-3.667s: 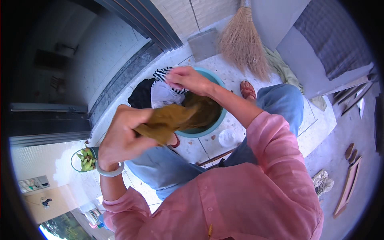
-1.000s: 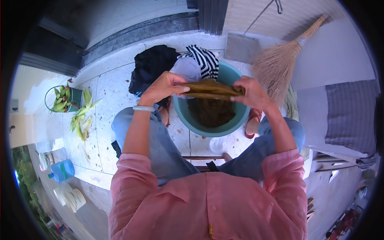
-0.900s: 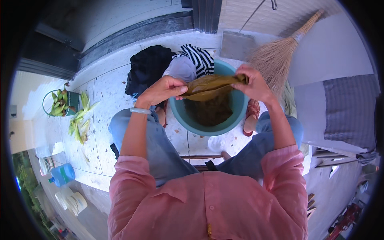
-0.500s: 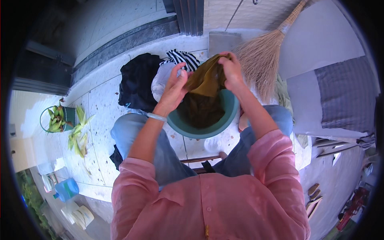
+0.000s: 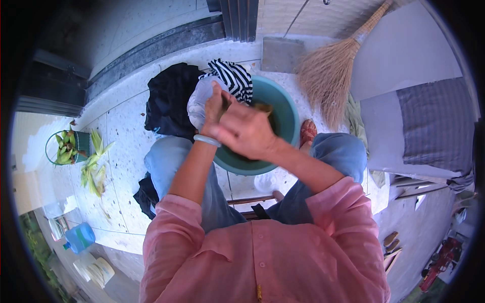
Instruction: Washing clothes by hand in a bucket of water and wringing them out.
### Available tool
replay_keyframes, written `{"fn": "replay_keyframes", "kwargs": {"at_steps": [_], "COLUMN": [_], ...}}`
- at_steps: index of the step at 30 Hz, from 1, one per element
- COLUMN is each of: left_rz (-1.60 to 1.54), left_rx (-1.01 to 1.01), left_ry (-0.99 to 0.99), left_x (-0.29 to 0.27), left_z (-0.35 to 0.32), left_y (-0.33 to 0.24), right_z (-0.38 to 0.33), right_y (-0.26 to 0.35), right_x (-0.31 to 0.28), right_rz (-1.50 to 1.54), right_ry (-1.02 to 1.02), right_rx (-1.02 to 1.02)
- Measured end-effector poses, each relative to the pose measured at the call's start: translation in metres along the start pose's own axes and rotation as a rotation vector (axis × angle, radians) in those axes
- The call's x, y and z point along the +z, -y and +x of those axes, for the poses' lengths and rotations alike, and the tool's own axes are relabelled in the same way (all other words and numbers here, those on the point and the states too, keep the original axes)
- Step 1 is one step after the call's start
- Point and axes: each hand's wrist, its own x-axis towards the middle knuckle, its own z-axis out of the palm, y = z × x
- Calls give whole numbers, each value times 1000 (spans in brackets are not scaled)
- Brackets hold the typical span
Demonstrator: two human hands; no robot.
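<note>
Overlapping above teal basin [image 5: 287,118]: hands [image 5: 214,107] [image 5: 247,134], grip unclear | speckled tiled floor [image 5: 126,118] | straw broom [image 5: 328,81]

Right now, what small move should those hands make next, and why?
Probably ease the right hand aside, toward the olive-brown cloth in the teal tub. In this view it overlaps the left hand, and a bit of cloth shows just beyond it. Whether either hand grips any cloth is hidden.
</note>
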Motion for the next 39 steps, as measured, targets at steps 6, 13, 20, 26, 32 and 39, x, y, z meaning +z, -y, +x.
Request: {"fn": "replay_keyframes", "kwargs": {"at_steps": [6, 13, 20, 26, 32, 39], "left_rz": [-321, -550, -407, -324, -125, 155], "left_rx": [-179, -31, -117, -215, -137, 386], "left_ry": [-5, 340, 44, 66, 311, -28], "left_x": [85, -33, 62, 73, 90, 65], "left_z": [-29, 26, -34, -34, -71, -31], "left_y": [20, 48, 24, 14, -24, -10], "right_z": [-7, -10, -18, -17, -5, 0], "right_y": [-83, -14, -50, -71, -120, -66], "right_x": [2, 49, 12, -1, -16, -8], "right_rz": [-317, -253, -343, -291, -64, -135], "right_ry": [-111, -68, -35, 8, -316, -273], "right_rx": [544, 23, 215, 464, 683, 383]}}
